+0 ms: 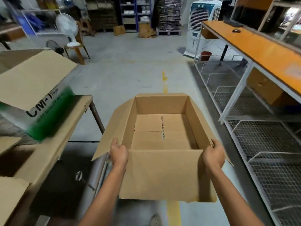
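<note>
An open brown cardboard box (162,175) is held up in front of me above the floor, its four flaps folded outward and its inside empty. My left hand (118,153) grips the box at its near left corner, fingers curled over the rim. My right hand (213,155) grips the near right corner in the same way. The near flap hangs down between my forearms.
A table (65,126) at the left carries an open carton printed with green and black letters (32,93). An orange-topped workbench (263,51) with wire-mesh shelves (263,139) runs along the right. Fans (67,28), an air cooler (203,22) and stacked shelving stand across the grey floor.
</note>
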A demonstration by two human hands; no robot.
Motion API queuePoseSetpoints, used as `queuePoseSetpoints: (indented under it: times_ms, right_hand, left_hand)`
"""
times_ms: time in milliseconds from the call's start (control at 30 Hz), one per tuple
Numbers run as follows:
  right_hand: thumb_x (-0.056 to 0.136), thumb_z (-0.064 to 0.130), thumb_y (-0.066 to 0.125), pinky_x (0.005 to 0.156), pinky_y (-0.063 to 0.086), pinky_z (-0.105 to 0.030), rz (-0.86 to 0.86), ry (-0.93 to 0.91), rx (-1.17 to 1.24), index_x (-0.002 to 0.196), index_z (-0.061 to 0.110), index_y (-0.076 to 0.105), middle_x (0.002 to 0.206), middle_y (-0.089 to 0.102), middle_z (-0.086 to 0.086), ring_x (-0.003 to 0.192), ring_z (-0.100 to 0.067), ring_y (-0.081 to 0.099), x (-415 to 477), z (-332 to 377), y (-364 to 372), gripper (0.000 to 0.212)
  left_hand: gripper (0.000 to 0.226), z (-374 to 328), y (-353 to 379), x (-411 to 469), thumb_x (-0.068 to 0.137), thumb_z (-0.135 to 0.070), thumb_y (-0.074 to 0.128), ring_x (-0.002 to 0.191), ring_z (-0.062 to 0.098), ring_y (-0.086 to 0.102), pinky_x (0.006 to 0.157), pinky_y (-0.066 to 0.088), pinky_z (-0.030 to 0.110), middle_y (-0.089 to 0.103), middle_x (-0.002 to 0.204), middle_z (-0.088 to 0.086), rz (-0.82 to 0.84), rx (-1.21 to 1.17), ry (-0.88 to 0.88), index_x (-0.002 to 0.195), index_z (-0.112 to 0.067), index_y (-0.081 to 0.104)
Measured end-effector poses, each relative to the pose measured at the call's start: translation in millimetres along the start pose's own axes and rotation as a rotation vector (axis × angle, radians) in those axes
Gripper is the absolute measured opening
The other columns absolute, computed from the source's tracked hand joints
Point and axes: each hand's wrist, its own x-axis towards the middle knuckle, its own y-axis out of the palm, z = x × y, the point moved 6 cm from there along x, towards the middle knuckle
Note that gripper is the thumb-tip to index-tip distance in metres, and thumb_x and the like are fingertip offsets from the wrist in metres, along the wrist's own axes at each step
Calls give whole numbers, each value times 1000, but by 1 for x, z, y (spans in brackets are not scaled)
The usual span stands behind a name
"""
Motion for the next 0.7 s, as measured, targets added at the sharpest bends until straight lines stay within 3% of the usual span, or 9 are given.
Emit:
queuePoseSetpoints:
  times_ms: [233,367,467,600,700]
  right_hand:
    - [95,8,42,95,43,-38,40,-13,17,137,22,57,133,62,-9,120,-36,56,87,78,81,46]
    - [95,6,43,100,43,-40,84,-33,22,136,20,58,135,61,-9,122,-36,55,145,114,134,46]
    - [95,7,43,95,42,-36,128,-47,60,135,21,58,133,62,-8,118,-35,56,196,146,180,45]
    - [93,7,43,95,43,-38,192,-66,81,134,23,58,127,65,-7,113,-35,58,264,200,238,46]
    - [94,6,42,97,45,-41,263,-81,58,135,23,57,128,65,-7,114,-35,58,309,239,280,47]
  left_hand:
    - [62,-50,59,110,94,1,43,128,30,52,111,42,44,50,147,7,19,4,-13,152,-20,39]
    - [61,-71,94,162,94,1,44,125,25,53,109,43,40,51,146,4,-24,-7,-8,151,-21,40]
    - [63,-90,125,207,92,2,42,119,20,53,102,43,31,52,145,5,-75,-23,5,151,-20,42]
    - [65,-118,165,263,89,1,38,125,25,54,107,44,38,52,147,3,-150,-15,0,151,-21,42]
    - [64,-144,190,303,89,1,40,117,20,53,99,41,30,52,145,4,-207,-20,-7,150,-20,42]
